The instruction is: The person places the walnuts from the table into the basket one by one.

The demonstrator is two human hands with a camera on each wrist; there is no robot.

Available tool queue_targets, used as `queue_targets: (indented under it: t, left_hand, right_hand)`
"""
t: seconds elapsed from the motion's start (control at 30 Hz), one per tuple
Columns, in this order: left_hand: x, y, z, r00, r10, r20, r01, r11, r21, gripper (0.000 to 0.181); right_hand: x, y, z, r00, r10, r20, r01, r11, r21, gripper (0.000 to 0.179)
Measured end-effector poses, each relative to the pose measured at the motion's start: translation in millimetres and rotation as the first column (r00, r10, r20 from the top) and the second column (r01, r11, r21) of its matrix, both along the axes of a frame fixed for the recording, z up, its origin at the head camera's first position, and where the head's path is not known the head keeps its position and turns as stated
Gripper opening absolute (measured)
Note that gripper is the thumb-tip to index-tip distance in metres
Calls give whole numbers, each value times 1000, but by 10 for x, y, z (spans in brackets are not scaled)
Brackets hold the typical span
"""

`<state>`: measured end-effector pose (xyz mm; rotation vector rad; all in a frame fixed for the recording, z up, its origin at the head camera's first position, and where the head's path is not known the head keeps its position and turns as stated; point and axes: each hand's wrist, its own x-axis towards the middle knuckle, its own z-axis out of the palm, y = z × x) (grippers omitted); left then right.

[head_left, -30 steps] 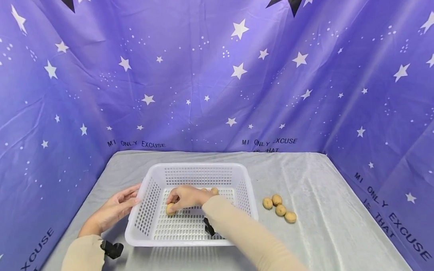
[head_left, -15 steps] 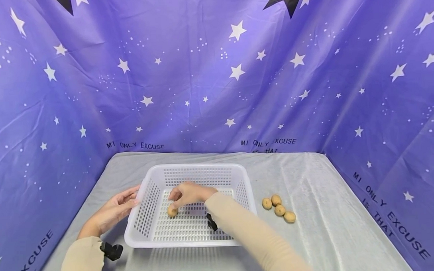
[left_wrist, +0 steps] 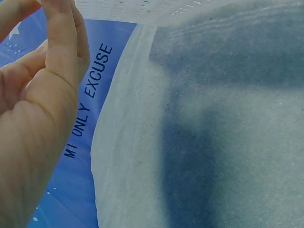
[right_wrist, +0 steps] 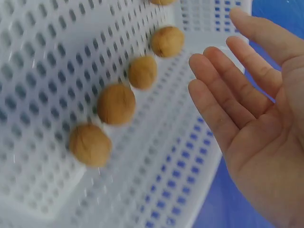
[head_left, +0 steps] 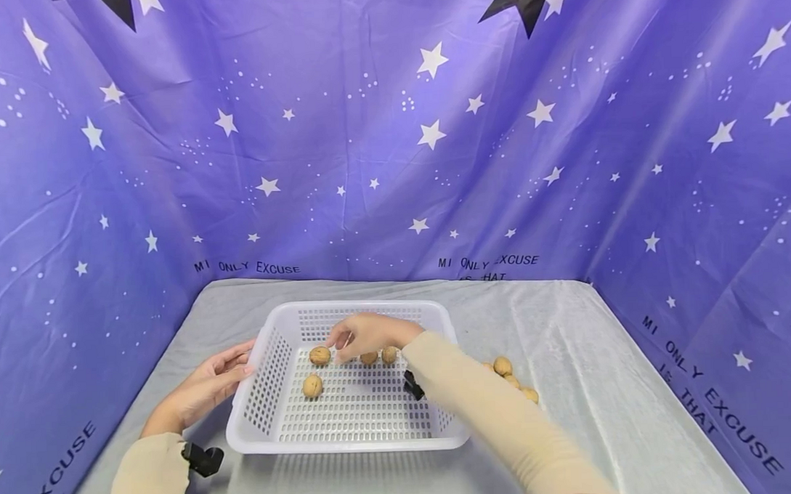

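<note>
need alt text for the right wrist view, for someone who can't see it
An open right hand, holding nothing, fills the right side of the picture, palm showing. To its left, four walnuts lie in a slanting line inside a white perforated basket, with part of a fifth at the top edge.

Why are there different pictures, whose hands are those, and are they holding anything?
There's no robot here, just a person with two bare hands. The wide view comes from a camera on the person's head, looking forward and down. The two close-up views come from cameras worn on the wrists, one watching each hand. Some walnuts sit in a white plastic basket full of holes, and loose walnuts lie beside it on a grey cloth. The left hand touches the basket's side. The right hand is over the basket, holding nothing.
</note>
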<state>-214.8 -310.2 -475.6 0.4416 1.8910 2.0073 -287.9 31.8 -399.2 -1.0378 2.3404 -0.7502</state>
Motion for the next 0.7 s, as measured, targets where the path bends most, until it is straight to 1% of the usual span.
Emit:
queue_targets:
  t: [0.13, 0.33, 0.43, 0.6, 0.7]
  left_hand:
    - [4, 0, 3, 1000, 2, 3, -2, 1000, -8, 61]
    - [5, 1, 2, 1000, 6, 3, -6, 1000, -13, 62]
    - [3, 2, -3, 1000, 8, 0, -8, 1000, -14, 61]
    - [-1, 8, 4, 1000, 3, 2, -3, 1000, -8, 61]
    - [-7, 8, 4, 1000, -3, 0, 3, 1000, -4, 61]
  right_hand:
    - [-1, 199, 134, 1000, -17, -7, 17, 1000, 4, 41]
    - [23, 545, 279, 998, -22, -61, 23, 1000, 12, 36]
    - [40, 736, 310, 997, -22, -78, 22, 1000, 2, 35]
    - [72, 1073, 336, 996, -32, -80, 28, 998, -55, 37]
    - [98, 1292, 348, 994, -61, -89, 54, 995, -81, 37]
